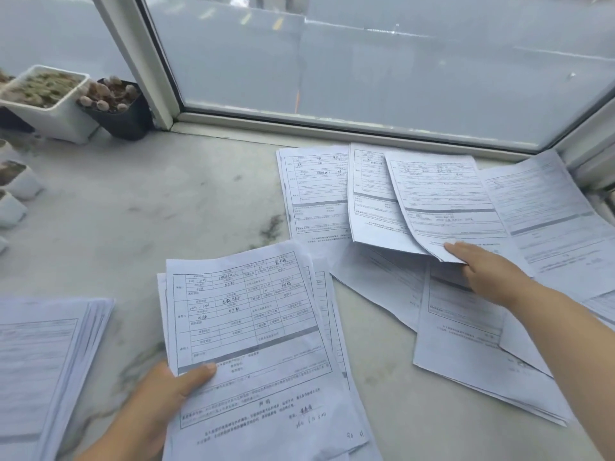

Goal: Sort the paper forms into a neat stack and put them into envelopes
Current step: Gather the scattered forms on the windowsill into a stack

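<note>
My left hand (166,394) grips a gathered bundle of printed forms (253,327) at its left edge, thumb on top, just above the marble sill. Loose forms (442,194) lie fanned and overlapping across the right side, up to the window frame. My right hand (482,271) reaches into them and pinches the lower corner of one raised sheet, thumb on top and fingers tucked under it. More forms (466,344) lie beneath my right forearm. A separate stack of forms (43,361) sits at the lower left. No envelopes are in view.
The marble windowsill (149,211) runs under everything. A white planter (46,101) and a black pot of succulents (116,108) stand at the back left by the window frame (146,61). Small white pots (16,184) line the left edge.
</note>
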{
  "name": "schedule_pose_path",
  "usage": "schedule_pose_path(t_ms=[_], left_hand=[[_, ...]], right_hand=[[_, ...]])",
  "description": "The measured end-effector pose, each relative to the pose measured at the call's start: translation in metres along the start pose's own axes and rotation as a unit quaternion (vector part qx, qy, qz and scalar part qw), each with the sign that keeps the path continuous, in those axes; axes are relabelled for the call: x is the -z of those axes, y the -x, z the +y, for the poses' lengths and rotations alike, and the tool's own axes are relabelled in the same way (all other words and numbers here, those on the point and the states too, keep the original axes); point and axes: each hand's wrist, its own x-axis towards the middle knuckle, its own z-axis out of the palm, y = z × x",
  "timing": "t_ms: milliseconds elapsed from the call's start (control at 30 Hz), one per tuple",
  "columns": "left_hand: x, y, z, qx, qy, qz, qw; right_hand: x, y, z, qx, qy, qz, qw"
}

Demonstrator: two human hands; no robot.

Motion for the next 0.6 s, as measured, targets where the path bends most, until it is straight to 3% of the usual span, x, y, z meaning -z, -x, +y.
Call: schedule_pose_path(t_ms=[167, 267, 333, 400, 500, 600], left_hand=[[0.000, 0.002, 0.000, -0.002, -0.004, 0.004, 1.000], [0.001, 0.002, 0.000, -0.005, -0.007, 0.005, 1.000], [0.001, 0.002, -0.001, -0.011, -0.009, 0.004, 1.000], [0.002, 0.002, -0.002, -0.019, -0.011, 0.005, 1.000], [0.002, 0.000, -0.003, -0.026, -0.018, 0.018, 0.999], [0.003, -0.001, -0.004, -0.026, -0.019, 0.019, 0.999]], right_hand=[[0.013, 0.017, -0.006, -0.007, -0.036, 0.022, 0.999], [0.019, 0.023, -0.035, -0.002, -0.072, 0.198, 0.978], [0.014, 0.019, -0.062, 0.017, -0.084, 0.262, 0.961], [0.001, 0.008, -0.086, 0.055, -0.040, 0.192, 0.979], [-0.017, -0.004, -0.107, 0.061, 0.094, 0.000, 0.994], [-0.015, -0.008, -0.107, 0.067, 0.240, -0.012, 0.968]])
